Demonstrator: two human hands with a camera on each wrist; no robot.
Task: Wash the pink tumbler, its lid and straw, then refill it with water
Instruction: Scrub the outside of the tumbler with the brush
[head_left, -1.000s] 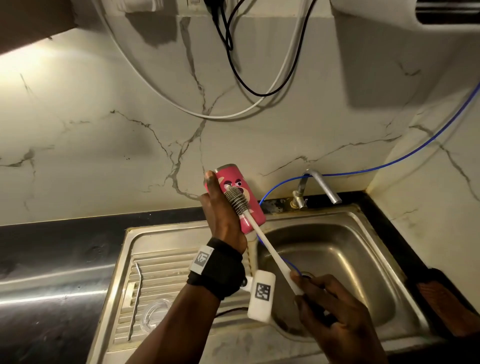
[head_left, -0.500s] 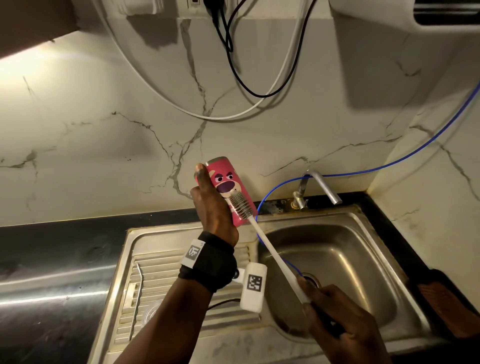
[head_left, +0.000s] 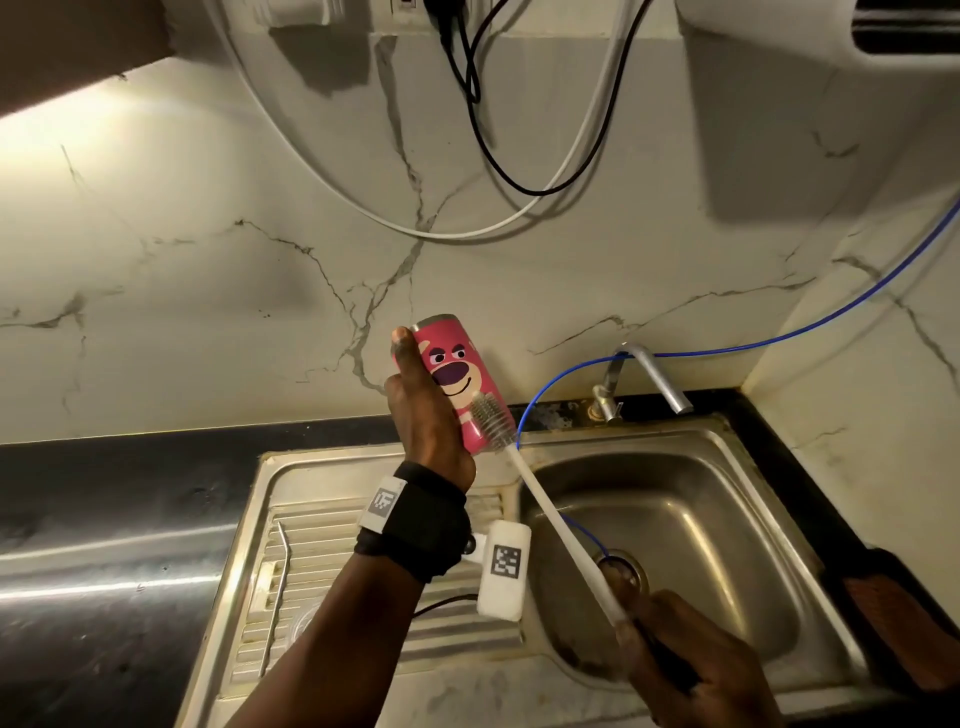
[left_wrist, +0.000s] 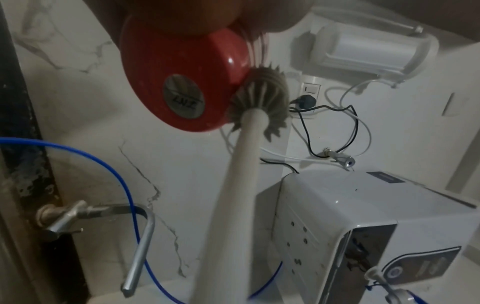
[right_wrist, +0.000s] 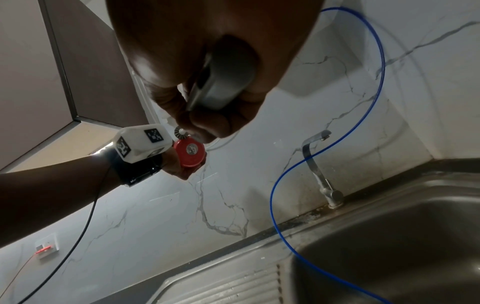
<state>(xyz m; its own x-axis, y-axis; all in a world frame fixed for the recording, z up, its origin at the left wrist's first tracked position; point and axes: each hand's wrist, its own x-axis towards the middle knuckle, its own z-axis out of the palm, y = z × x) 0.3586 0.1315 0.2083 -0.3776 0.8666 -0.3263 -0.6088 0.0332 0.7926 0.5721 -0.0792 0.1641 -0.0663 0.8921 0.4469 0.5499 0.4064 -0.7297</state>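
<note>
Tumbler (head_left: 457, 384) brushed in the air above the sink (head_left: 737, 441) rim.
The tumbler is gripped by the left hand (head_left: 426, 415), tilted, left of the tap (head_left: 649, 376); the brush (head_left: 491, 415) touches its near side, its handle clasped by the right hand (head_left: 691, 660) over the open basin.

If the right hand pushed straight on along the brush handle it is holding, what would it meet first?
Most likely the pink tumbler in the left hand: the right hand aims the bottle brush there, bristles already against its outside near the base.
</note>
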